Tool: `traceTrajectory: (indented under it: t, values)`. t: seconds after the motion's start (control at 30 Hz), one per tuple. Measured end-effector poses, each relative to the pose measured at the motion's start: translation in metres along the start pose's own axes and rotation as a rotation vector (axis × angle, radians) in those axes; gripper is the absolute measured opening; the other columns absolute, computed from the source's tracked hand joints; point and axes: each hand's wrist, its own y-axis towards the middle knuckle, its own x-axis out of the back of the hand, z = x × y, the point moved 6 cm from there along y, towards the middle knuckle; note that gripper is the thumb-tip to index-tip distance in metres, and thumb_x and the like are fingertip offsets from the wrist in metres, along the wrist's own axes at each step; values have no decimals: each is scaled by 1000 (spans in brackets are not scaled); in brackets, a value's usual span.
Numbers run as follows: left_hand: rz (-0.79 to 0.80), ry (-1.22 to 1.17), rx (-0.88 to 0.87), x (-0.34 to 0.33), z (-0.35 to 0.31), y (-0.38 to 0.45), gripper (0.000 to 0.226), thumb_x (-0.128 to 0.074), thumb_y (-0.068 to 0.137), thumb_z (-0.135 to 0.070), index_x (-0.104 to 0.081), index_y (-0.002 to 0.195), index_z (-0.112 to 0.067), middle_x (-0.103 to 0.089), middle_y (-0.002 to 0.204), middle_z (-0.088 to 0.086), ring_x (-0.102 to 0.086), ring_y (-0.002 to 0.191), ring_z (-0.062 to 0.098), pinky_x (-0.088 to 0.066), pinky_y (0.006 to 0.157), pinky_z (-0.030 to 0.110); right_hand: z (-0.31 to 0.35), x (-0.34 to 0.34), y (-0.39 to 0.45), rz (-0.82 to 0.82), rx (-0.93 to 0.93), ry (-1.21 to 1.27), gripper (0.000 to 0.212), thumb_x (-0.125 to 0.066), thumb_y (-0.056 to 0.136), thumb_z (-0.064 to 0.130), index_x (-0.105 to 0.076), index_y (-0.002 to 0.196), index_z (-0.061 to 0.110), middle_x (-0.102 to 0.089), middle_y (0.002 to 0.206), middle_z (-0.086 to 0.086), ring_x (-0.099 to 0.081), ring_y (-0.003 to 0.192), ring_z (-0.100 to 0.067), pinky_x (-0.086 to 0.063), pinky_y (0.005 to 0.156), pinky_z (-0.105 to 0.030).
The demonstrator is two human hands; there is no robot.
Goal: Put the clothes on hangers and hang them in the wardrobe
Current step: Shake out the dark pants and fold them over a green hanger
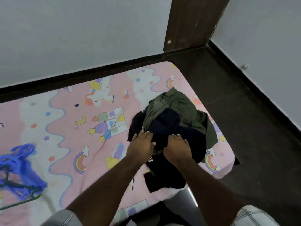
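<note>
Two bare hands over one heap of crumpled clothes (pixel 175 124), olive-green and dark navy or black cloth mixed together, near the right corner of a mattress under a pink sheet printed with rainbows, stars and unicorns (pixel 73 111). Left hand (pixel 141 144) palm down, fingers straight and spread, fingertips on the near-left edge of the heap. Right hand (pixel 177 147) just beside it, palm down too, fingers bent a little over the dark cloth; hard to tell from the head view whether pressing only or gathering a fold. Nothing pinched or lifted by either hand, as far as visible. Both forearms reaching forward from pale checked short sleeves at the bottom edge.

Well apart from the heap, at the left edge of the mattress: a bundle of bright blue plastic hangers (pixel 22 167), blurred, with what looks like one thin dark green hanger (pixel 21 203) lying under and in front of it.

Beyond the mattress: a dark floor (pixel 244 128), pale grey walls with a black skirting strip, and a dark brown wooden upright panel (pixel 193 22) in the corner.
</note>
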Motion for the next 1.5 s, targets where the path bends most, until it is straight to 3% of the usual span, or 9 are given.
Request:
traceTrajectory:
  t: [0.23,0.37,0.53,0.67,0.77,0.97,1.2,1.37,1.5]
  values:
    - [-39,-82,80,-22,-45,85,38,-53,101,-23,-57,135,-7,-60,129,13,-53,121,34,-46,98,44,-92,20,70,-1,-73,261,42,-50,97,21,-55,138,12,-59,138,-10,-54,126,-32,-47,96,-38]
    - [-63,-51,107,-29,-55,120,33,-55,100,-22,-62,129,-8,-60,122,13,-52,116,34,-46,95,44,-111,21,115,-33,-165,406,34,-50,97,17,-43,64,25,-47,71,-1,-47,69,-25,-32,68,-28]
    - [-84,-69,123,-46,-66,165,36,-61,97,-29,-63,125,-7,-61,119,14,-54,114,35,-48,93,46,-113,25,165,-91,-225,634,30,-60,98,26,-70,123,12,-69,122,-10,-63,111,-30,-47,84,-28]
    - [-66,-28,163,-63,-68,190,42,-63,95,-33,-58,129,-8,-59,124,14,-54,117,34,-48,95,47,-115,9,199,-78,-264,766,26,-66,94,31,-66,90,4,-65,85,-12,-61,83,-30,-44,64,-30]
    - [-79,-17,227,-69,-61,195,28,-58,96,-21,-61,121,-10,-63,116,13,-58,110,34,-49,88,45,-112,-8,211,-47,-271,857,40,-72,91,30,-67,122,6,-71,109,-11,-67,97,-26,-57,87,-38]
    - [-200,-267,328,-52,-41,177,14,-52,87,-13,-65,85,-10,-66,87,8,-63,84,30,-45,64,36,-104,-15,203,-71,-341,999,35,-74,86,32,-71,117,15,-73,101,-9,-70,90,-26,-60,83,-43]
    - [-334,-488,351,-6,-23,119,21,-63,89,-16,-77,104,-17,-76,96,-5,-68,89,12,-52,83,25,-71,-13,173,-43,-422,1341,8,-70,86,-1,-68,93,3,-69,81,-15,-67,72,-23,-60,75,-39]
    - [-409,-568,347,32,-5,64,19,-67,89,-14,-79,103,-16,-77,100,-6,-63,86,3,-37,74,-2,-16,0,125,50,-314,1459,11,-73,90,12,-65,86,5,-63,74,-9,-58,63,-16,-52,57,-27]
    - [-564,-668,364,77,20,0,14,-66,84,-12,-77,90,-18,-74,84,-9,-66,78,5,-51,74,20,47,23,79,10,-149,1451,13,-69,87,-4,-69,92,8,-69,77,-10,-65,64,-14,-54,58,-22]
